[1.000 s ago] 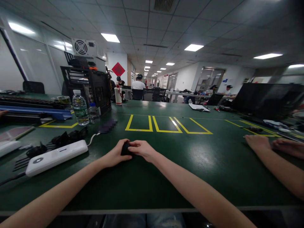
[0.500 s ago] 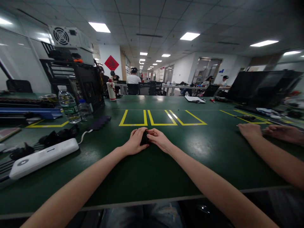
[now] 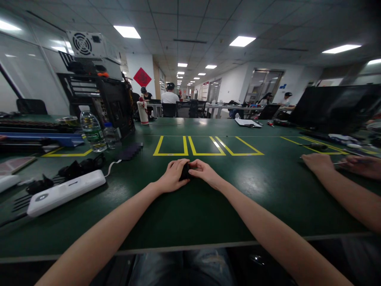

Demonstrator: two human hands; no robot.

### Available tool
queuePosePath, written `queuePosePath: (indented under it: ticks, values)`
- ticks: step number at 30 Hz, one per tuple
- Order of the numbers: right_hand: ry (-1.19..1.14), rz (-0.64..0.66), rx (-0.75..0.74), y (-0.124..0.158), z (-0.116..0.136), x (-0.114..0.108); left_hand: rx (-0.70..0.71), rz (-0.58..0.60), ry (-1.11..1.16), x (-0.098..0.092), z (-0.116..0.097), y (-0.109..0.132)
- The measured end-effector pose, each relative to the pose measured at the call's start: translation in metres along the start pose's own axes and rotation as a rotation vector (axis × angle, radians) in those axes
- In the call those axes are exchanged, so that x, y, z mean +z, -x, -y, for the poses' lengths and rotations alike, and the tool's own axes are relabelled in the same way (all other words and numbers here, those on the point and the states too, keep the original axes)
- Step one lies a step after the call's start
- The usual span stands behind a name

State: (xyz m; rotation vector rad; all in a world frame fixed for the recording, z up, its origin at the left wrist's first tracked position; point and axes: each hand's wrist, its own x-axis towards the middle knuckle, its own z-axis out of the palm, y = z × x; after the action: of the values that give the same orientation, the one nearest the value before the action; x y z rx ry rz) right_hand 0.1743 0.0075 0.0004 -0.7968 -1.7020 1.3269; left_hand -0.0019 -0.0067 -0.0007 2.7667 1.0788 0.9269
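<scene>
A small black object point(image 3: 185, 172) is held low over the green table point(image 3: 190, 214), or rests on it; its kind does not show. My left hand point(image 3: 173, 176) wraps round it from the left, with the thumb below and the fingers over the top. From the right, my right hand point(image 3: 205, 173) pinches at its upper side with thumb and fingertips. Both hands hide most of the object. Just beyond them lie three frames of yellow tape point(image 3: 206, 154) on the tabletop.
On the left are a white power strip point(image 3: 67, 191), a dark pouch-like item point(image 3: 128, 152), a water bottle point(image 3: 91, 131) and an opened computer case point(image 3: 114, 105). At the right, another person's hands point(image 3: 320, 162) hold a thin tool. A large black monitor point(image 3: 330, 107) stands behind them.
The view has turned slightly, so everything sits a little further right, except on the far side. My hands stay on the black object; the right fingers have shifted slightly on it.
</scene>
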Motion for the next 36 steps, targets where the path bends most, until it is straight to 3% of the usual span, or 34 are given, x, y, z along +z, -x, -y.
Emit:
queuePosePath:
  ticks: [5,19,23,30,36]
  values:
    - [0.035,0.055,-0.072,0.0,0.0005,-0.003,-0.014,0.011,0.028,-0.0015,0.0011,-0.0011]
    - [0.1,-0.058,-0.004,-0.0017,-0.0026,0.0025,-0.033,0.016,0.048,-0.0002,0.0025,-0.0021]
    - [0.101,-0.036,0.023,-0.0022,-0.0028,0.0008,-0.038,0.015,0.048,0.0005,0.0037,-0.0021]
    - [0.073,0.017,-0.061,-0.0006,0.0034,0.0017,-0.029,0.005,0.04,0.0027,0.0058,-0.0018]
    - [0.029,-0.012,-0.001,0.0006,0.0058,0.0043,-0.034,0.016,0.046,0.0004,0.0048,-0.0021]
